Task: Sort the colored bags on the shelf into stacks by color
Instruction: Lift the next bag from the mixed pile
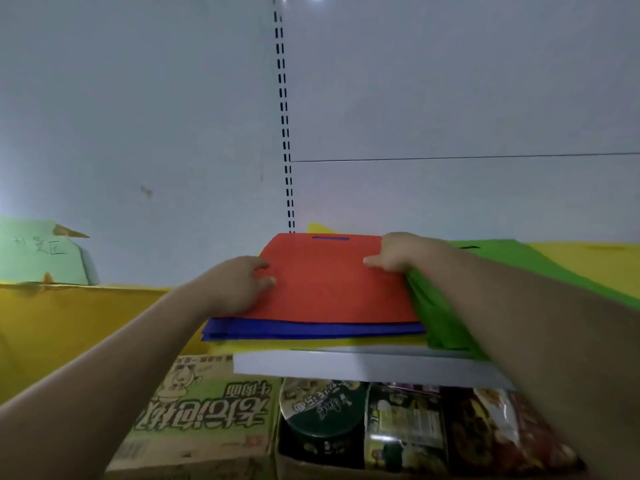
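A flat red bag (332,282) lies on top of a pile on the white shelf (363,367). Under it show blue bags (311,330) and a yellow bag (311,342). My left hand (242,282) holds the red bag's left edge, thumb on top. My right hand (398,254) grips its right upper edge, fingers curled over it. A stack of green bags (440,323) lies right beside the pile, partly under my right arm. More yellow bags (588,265) lie at the far right.
A yellow carton (69,323) with a pale green card (41,251) stands at the left. Below the shelf sit a green noodle carton (201,410) and noodle bowls (322,410). The grey back panel has a slotted upright (285,133).
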